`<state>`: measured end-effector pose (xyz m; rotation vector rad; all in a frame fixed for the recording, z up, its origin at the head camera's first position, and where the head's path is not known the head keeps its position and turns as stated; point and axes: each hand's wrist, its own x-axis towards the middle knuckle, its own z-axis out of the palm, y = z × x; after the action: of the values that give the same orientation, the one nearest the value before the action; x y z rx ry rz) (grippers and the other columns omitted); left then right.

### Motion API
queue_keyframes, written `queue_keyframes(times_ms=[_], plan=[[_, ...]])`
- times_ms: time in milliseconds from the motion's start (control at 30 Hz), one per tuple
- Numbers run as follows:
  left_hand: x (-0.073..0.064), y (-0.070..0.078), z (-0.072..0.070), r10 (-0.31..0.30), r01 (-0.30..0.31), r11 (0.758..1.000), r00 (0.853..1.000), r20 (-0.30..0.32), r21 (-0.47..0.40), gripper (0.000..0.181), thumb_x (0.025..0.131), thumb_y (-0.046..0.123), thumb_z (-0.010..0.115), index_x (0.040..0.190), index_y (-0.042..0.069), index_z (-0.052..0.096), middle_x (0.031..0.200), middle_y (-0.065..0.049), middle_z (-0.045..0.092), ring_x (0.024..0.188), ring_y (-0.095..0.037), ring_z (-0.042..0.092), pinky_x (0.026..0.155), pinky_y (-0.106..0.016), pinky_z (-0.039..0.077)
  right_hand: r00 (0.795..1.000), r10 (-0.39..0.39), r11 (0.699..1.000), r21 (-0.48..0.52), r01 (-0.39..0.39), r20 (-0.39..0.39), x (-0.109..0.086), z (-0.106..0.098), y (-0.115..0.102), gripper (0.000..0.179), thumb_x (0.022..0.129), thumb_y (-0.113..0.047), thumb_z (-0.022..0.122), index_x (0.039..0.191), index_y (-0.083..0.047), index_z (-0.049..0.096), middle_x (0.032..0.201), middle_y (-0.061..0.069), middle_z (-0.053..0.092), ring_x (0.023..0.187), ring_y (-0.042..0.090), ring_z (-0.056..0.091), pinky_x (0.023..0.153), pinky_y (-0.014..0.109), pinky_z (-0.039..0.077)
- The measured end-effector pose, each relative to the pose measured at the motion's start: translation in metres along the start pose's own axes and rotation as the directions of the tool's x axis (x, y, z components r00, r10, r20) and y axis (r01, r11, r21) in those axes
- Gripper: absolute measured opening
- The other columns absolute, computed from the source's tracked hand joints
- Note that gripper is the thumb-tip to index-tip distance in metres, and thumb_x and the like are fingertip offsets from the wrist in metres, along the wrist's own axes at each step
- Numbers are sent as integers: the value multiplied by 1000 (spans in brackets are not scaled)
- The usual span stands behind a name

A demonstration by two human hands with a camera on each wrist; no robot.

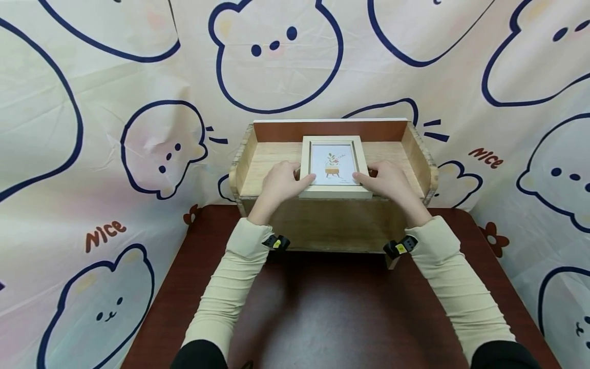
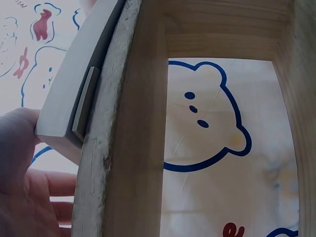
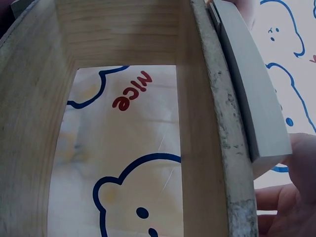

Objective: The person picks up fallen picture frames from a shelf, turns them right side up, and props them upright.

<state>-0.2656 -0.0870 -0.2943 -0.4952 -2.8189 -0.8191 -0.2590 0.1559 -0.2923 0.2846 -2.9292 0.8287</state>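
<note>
A picture frame (image 1: 334, 161) in cream white, with a potted plant pictured inside, lies face up at the front edge of a wooden shelf's (image 1: 276, 154) top board. My left hand (image 1: 282, 180) holds its left side, thumb on the front corner. On the opposite side my right hand (image 1: 391, 180) grips the frame the same way. In the left wrist view, the frame's edge (image 2: 81, 84) sits along the rough board edge, with the left hand (image 2: 22, 170) at its near corner. The right wrist view shows the right hand (image 3: 298, 182) at the other corner (image 3: 269, 148).
The shelf has raised side panels (image 1: 420, 154) and a brown back strip (image 1: 329, 130). Below its top board is an open-backed compartment (image 2: 138, 123). It stands at the far end of a dark red-brown table (image 1: 322, 312), before a bear-print cloth (image 1: 276, 77).
</note>
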Motion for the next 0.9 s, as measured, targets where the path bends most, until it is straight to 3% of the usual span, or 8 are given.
queue_keyframes(times_ms=[233, 467, 700, 900], plan=[[1, 1, 3, -48, 48, 998, 999, 1, -27, 27, 81, 37, 59, 70, 13, 59, 61, -1, 52, 59, -15, 48, 47, -26, 34, 1000, 15, 1000, 20, -14, -23, -1, 3, -1, 37, 85, -34, 58, 100, -1, 66, 72, 10, 58, 68, 24, 48, 55, 31, 35], [3, 1, 5, -85, 82, 992, 996, -19, -100, 20, 78, 31, 62, 70, 13, 64, 55, 1, 50, 53, -15, 47, 44, -25, 31, 999, 12, 999, 52, -10, -46, -1, 4, 0, 32, 85, -30, 58, 95, -1, 67, 68, 8, 56, 64, 22, 47, 53, 29, 34], [3, 0, 8, -100, 92, 984, 994, -41, -152, 19, 78, 29, 63, 84, 12, 71, 59, -1, 49, 56, -15, 45, 45, -24, 31, 994, -15, 997, 68, 23, -111, -1, 9, 1, 26, 83, -25, 58, 87, -1, 67, 61, 6, 53, 62, 22, 45, 53, 29, 32], [3, -1, 11, -87, 66, 976, 992, -92, -209, 21, 76, 25, 63, 88, 11, 72, 63, -2, 56, 58, -13, 46, 46, -24, 33, 980, -48, 994, 89, 66, -191, -3, 13, 1, 27, 82, -24, 58, 83, 1, 67, 68, 10, 54, 67, 24, 46, 57, 31, 32]])
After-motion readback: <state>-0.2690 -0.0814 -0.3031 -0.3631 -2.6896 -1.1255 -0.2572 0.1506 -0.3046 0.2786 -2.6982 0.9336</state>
